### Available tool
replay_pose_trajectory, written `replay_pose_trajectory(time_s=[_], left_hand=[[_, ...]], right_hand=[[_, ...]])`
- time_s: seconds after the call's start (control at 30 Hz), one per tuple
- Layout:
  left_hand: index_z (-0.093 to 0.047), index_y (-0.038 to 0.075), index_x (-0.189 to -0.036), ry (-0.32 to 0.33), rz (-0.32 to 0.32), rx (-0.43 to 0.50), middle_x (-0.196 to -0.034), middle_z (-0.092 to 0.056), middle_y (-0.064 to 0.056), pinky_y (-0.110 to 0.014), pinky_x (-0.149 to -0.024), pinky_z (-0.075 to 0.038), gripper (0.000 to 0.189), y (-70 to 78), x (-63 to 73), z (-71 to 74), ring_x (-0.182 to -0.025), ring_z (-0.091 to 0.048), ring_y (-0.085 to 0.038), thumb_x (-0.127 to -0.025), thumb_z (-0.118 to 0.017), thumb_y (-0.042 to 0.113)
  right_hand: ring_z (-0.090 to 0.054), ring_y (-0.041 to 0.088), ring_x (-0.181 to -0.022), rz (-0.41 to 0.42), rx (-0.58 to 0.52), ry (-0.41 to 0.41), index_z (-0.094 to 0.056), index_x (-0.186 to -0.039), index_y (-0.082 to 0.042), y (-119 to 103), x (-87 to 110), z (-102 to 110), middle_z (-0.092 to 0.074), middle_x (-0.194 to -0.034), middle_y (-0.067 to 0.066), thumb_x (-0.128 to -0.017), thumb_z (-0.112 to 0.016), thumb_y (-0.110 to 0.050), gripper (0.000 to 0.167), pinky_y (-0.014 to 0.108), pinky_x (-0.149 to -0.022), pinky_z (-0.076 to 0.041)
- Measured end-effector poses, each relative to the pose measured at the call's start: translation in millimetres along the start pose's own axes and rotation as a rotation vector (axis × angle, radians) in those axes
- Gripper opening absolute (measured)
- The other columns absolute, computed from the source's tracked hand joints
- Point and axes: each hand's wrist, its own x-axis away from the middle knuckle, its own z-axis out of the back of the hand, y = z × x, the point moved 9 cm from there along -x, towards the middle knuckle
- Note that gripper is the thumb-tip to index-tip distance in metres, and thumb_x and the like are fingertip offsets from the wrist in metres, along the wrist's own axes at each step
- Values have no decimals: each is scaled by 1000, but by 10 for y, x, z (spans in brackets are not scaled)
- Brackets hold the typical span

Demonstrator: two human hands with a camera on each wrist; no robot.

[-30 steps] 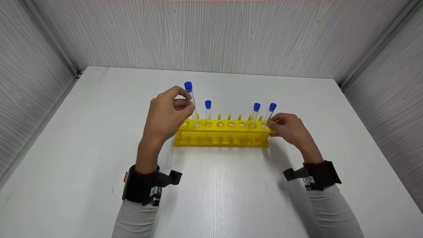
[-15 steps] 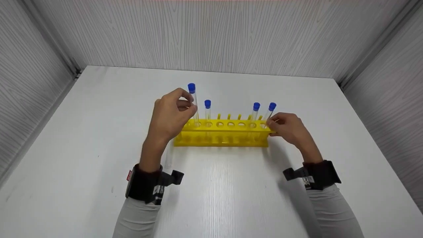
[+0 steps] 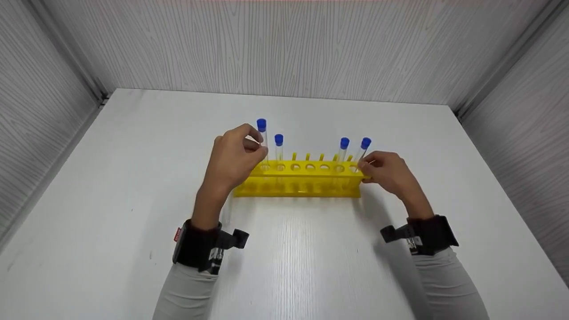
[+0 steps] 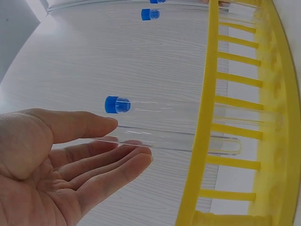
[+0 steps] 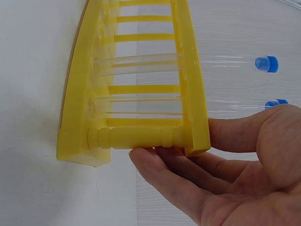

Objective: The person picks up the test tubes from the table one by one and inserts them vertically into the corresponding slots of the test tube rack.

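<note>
One yellow rack [image 3: 302, 193] standing on the white counter [image 3: 293, 262]. Four blue-capped clear tubes: three seated tubes [image 3: 279, 146], one left of centre, two toward the right end; the fourth tube [image 4: 171, 140] part-way through a hole near the left end, tip short of the base. Left grip [image 3: 235, 158] pinching it; right grip [image 3: 387, 174] clasping the rack's right end. Two black wrist straps [image 3: 433, 236]. One red tag [image 3: 178, 234], lettering too small to read.
</note>
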Motion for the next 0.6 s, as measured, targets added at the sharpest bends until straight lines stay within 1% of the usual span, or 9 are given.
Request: replay_pose_trajectory(time_s=[0.17, 0.37, 0.6], left_hand=[[-66, 8, -113, -29, 30, -35, -111, -76, -12, -41, -92, -58, 22, -26, -18, -44, -103, -73, -25, -96, -67, 20], [-67, 8, -112, -59, 59, -65, -110, -76, -12, -41, -91, -58, 21, -68, -30, -94, -102, -72, -26, -95, -67, 22], [-68, 5, -113, -91, 82, -78, -112, -73, -14, -40, -91, -59, 24, -120, -47, -141, -102, -71, -27, -96, -67, 21]], right_hand=[[-68, 34, -113, 27, -18, 3, -63, -124, 2, -15, 3, 2, -65, -127, 22, -105, -55, -24, 34, 41, -94, -57], [-67, 33, -113, 13, -15, -1, -63, -124, 1, -15, -4, -4, -64, -128, 21, -105, -54, -24, 34, 39, -94, -57], [-66, 34, -113, 15, -1, -1, -63, -125, 2, -11, -9, -4, -63, -128, 22, -104, -54, -25, 35, 40, -94, -57]])
